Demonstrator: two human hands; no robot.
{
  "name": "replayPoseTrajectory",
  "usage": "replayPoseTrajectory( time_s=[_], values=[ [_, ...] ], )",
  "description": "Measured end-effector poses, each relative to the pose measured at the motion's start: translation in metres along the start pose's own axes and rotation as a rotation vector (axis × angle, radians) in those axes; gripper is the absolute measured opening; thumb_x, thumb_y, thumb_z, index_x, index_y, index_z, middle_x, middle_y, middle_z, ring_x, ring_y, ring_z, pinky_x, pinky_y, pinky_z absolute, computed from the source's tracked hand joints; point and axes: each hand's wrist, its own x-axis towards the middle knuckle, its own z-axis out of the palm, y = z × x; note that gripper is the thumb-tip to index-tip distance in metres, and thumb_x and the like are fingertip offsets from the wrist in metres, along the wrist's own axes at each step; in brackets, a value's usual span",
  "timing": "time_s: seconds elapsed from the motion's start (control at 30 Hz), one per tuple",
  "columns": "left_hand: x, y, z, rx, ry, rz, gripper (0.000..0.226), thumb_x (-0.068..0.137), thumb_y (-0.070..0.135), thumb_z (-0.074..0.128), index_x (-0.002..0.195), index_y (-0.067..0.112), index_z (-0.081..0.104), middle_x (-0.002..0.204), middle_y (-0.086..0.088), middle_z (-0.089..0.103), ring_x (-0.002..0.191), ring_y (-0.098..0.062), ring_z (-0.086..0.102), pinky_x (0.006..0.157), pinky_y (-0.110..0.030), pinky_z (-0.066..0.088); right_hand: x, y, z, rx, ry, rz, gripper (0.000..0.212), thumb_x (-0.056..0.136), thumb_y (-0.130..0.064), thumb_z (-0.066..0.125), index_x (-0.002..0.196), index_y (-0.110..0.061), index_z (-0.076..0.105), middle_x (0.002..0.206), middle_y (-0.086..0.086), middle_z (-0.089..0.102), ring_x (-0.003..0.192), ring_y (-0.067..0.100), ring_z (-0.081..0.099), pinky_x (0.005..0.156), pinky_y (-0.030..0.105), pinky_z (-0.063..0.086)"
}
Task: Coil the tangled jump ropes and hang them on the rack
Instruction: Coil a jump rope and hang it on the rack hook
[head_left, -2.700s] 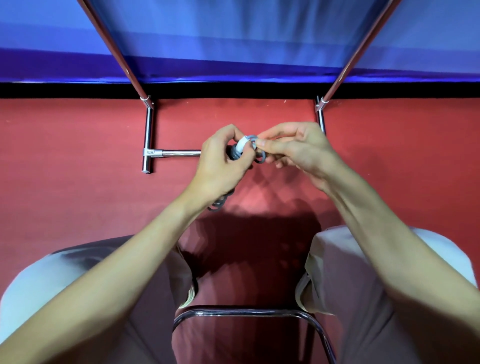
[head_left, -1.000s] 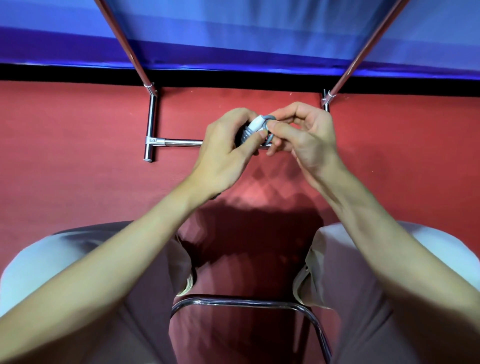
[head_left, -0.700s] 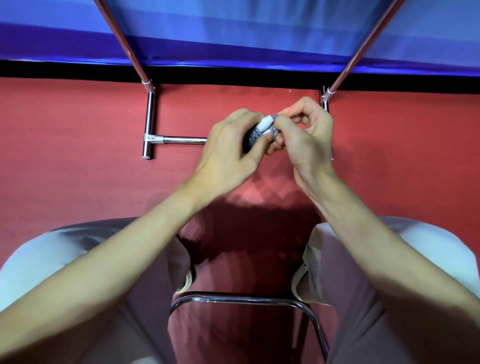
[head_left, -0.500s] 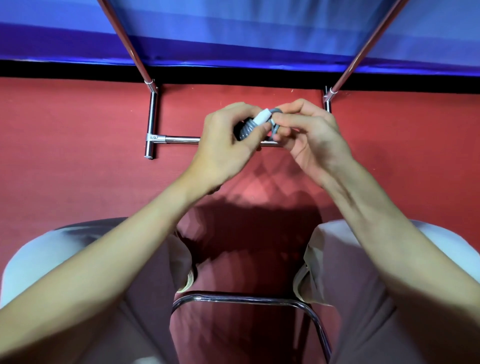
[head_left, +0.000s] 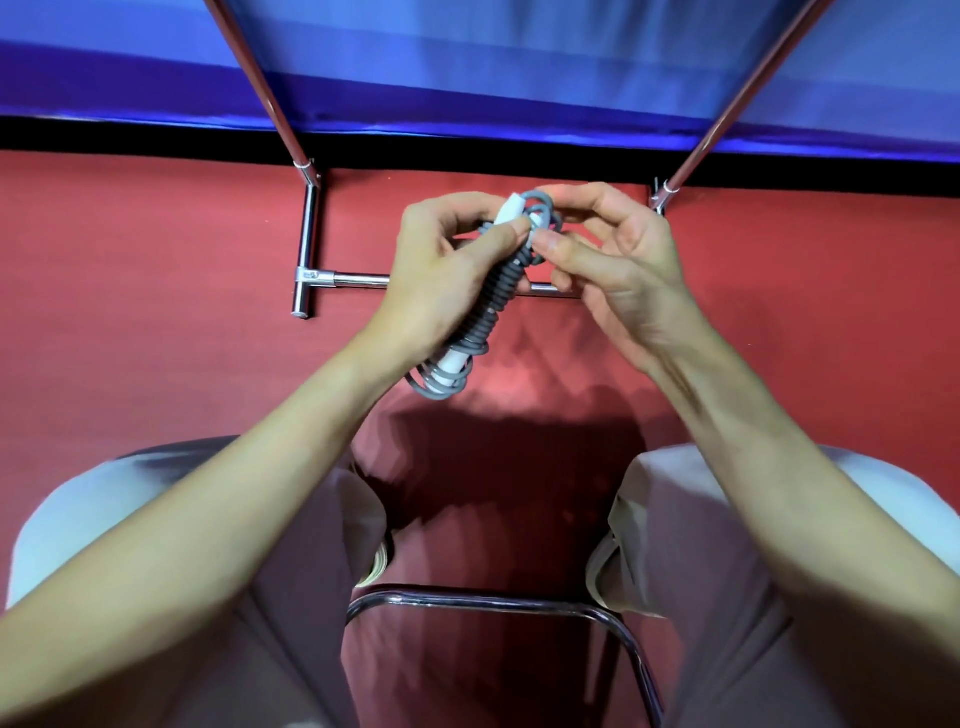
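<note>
Both hands work above the person's knees, nearer than the rack. Left hand (head_left: 441, 270) has its fingers and thumb curled round the jump rope (head_left: 485, 306), gripping the bundle near its upper white handle end; right hand (head_left: 613, 260) pinches the last grey loops at the top between thumb and fingertips. A moment ago the bundle was hidden almost wholly inside the two hands; now it is tilted so its whole length shows, grey cord wound tightly round the white handles, with a few slack loops hanging off the lower end. That suggests the winding is nearly done and only the tail needs tucking before hanging. Below the rope, at the near edge of the view, a chair frame (head_left: 498, 605) curves between the knees. Beyond the rope, the chrome rack (head_left: 311, 249) stands on the red floor (head_left: 130, 312), its low crossbar passing behind the hands and its posts rising past a blue curtain (head_left: 493, 67). No container is in sight, and no rope shows on the visible part of the rack.
</note>
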Motion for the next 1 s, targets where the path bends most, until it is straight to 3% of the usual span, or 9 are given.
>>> replayPoseTrajectory(
  time_s=[0.13, 0.3, 0.43, 0.57, 0.67, 0.83, 0.9, 1.0],
  values=[
    [0.0, 0.001, 0.004, -0.022, -0.023, 0.026, 0.015, 0.088, 0.007, 0.06, 0.1, -0.001, 0.057, 0.08, -0.012, 0.065, 0.059, -0.021, 0.067, 0.059, -0.033, 0.056, 0.002, 0.001, -0.002, 0.024, 0.05, -0.011, 0.022, 0.076, -0.001, 0.069, 0.097, -0.005, 0.065, 0.087, 0.0, 0.067, 0.068, 0.009, 0.057, 0.057, 0.019, 0.045],
    [-0.001, 0.002, 0.006, -0.077, -0.071, 0.029, 0.019, 0.081, 0.002, 0.058, 0.098, 0.002, 0.05, 0.1, -0.035, 0.061, 0.08, -0.035, 0.064, 0.069, -0.04, 0.057, 0.005, 0.0, -0.006, 0.056, 0.098, -0.005, 0.016, 0.078, -0.003, 0.067, 0.094, -0.003, 0.066, 0.088, 0.012, 0.064, 0.061, 0.013, 0.054, 0.055, 0.021, 0.044],
    [-0.003, -0.002, 0.007, 0.168, -0.102, 0.143, 0.03, 0.076, -0.005, 0.064, 0.097, 0.008, 0.047, 0.104, -0.028, 0.058, 0.096, -0.037, 0.06, 0.074, -0.052, 0.056, 0.006, 0.001, -0.008, -0.014, 0.166, -0.056, 0.006, 0.077, -0.004, 0.069, 0.081, -0.007, 0.066, 0.081, 0.011, 0.066, 0.053, 0.013, 0.052, 0.052, 0.023, 0.044],
    [-0.002, -0.008, 0.005, 0.267, -0.116, 0.184, 0.03, 0.078, -0.003, 0.065, 0.097, 0.011, 0.047, 0.1, -0.024, 0.061, 0.093, -0.037, 0.062, 0.073, -0.056, 0.052, 0.006, 0.003, -0.008, -0.115, 0.22, -0.128, 0.014, 0.081, 0.004, 0.07, 0.075, -0.004, 0.061, 0.072, 0.0, 0.068, 0.048, 0.009, 0.052, 0.047, 0.022, 0.044],
    [-0.001, -0.007, 0.003, 0.298, -0.114, 0.192, 0.029, 0.077, -0.002, 0.065, 0.097, 0.01, 0.048, 0.099, -0.019, 0.064, 0.092, -0.029, 0.065, 0.071, -0.046, 0.055, 0.005, 0.002, -0.006, -0.141, 0.213, -0.128, 0.016, 0.08, 0.005, 0.071, 0.073, -0.005, 0.061, 0.068, -0.004, 0.069, 0.047, 0.006, 0.054, 0.048, 0.021, 0.046],
    [-0.002, -0.008, -0.009, 0.457, -0.161, 0.212, 0.031, 0.079, -0.007, 0.064, 0.098, 0.009, 0.046, 0.082, 0.012, 0.059, 0.062, 0.008, 0.055, 0.058, -0.011, 0.039, 0.004, -0.005, -0.012, -0.077, 0.093, 0.054, 0.013, 0.087, 0.0, 0.064, 0.076, -0.004, 0.06, 0.06, -0.001, 0.064, 0.051, 0.009, 0.06, 0.064, 0.03, 0.057],
    [-0.004, -0.01, -0.014, 0.536, -0.176, 0.243, 0.028, 0.079, -0.008, 0.064, 0.099, 0.004, 0.048, 0.08, 0.014, 0.056, 0.063, 0.009, 0.052, 0.059, -0.008, 0.035, 0.004, -0.008, -0.012, -0.094, 0.073, 0.116, 0.007, 0.089, -0.004, 0.063, 0.083, -0.002, 0.06, 0.066, 0.006, 0.062, 0.052, 0.012, 0.058, 0.065, 0.034, 0.058],
    [-0.007, -0.011, -0.016, 0.65, -0.218, 0.294, 0.026, 0.079, -0.007, 0.065, 0.099, 0.001, 0.05, 0.082, 0.012, 0.056, 0.069, 0.007, 0.049, 0.063, -0.012, 0.035, 0.002, -0.01, -0.009, -0.218, 0.068, 0.178, 0.008, 0.091, -0.007, 0.063, 0.089, 0.0, 0.065, 0.073, 0.016, 0.06, 0.051, 0.011, 0.056, 0.06, 0.03, 0.058]
  ],
)
